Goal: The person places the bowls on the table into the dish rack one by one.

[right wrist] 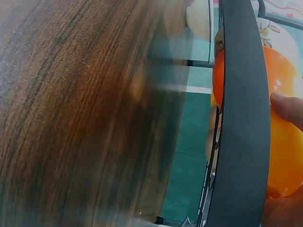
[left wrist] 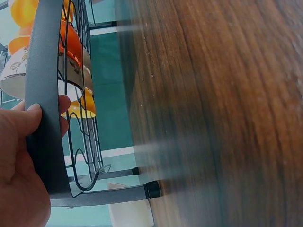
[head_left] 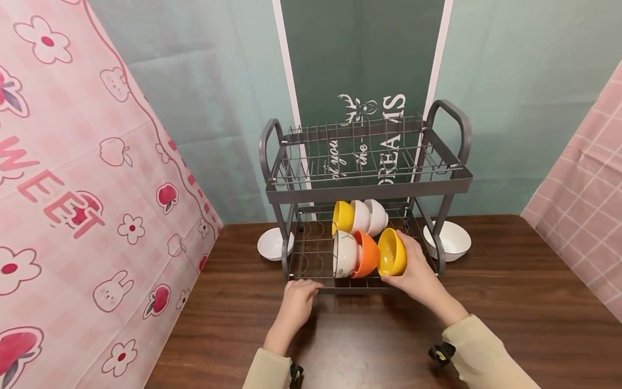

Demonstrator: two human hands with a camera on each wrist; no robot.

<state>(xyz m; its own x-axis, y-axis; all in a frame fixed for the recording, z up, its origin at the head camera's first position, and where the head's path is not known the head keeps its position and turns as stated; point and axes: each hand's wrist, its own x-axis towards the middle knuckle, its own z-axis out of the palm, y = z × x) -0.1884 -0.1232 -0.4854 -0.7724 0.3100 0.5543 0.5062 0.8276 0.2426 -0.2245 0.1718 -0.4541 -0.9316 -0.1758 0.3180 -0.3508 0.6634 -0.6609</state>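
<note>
The right hand (head_left: 410, 263) holds a yellow bowl (head_left: 392, 254), thumb at the near edge and fingers at the far side, while the left hand (head_left: 297, 302) grips the front rail (head_left: 359, 290) of a dark metal rack (head_left: 369, 192), its thumb and fingertips on opposite faces of that rail in the left wrist view. The yellow bowl is at the right end of the front row on the lower tier, just beside an orange bowl (head_left: 367, 256); whether the two touch, or whether the wires bear any of its weight, I cannot tell. The likeliest trouble, I would judge, is the smooth, rounded wall slipping between thumb and fingers, so that the bowl rolls or tips over the rail; a sideways nudge could also push the orange bowl into the white patterned bowl (head_left: 345, 255) beyond it, and a pull by the left hand might shift the rack. The yellow bowl looks glossy and plain, deep and round, set on its side with its mouth to the left and somewhat toward the head camera. Behind that row stand another yellow bowl (head_left: 343, 217) and two white bowls (head_left: 360, 217), also on their sides. Farther out, a small white dish (head_left: 272, 245) lies on the wooden table (head_left: 369, 340) left of the rack, and a larger white bowl (head_left: 454, 241) sits to its right
</note>
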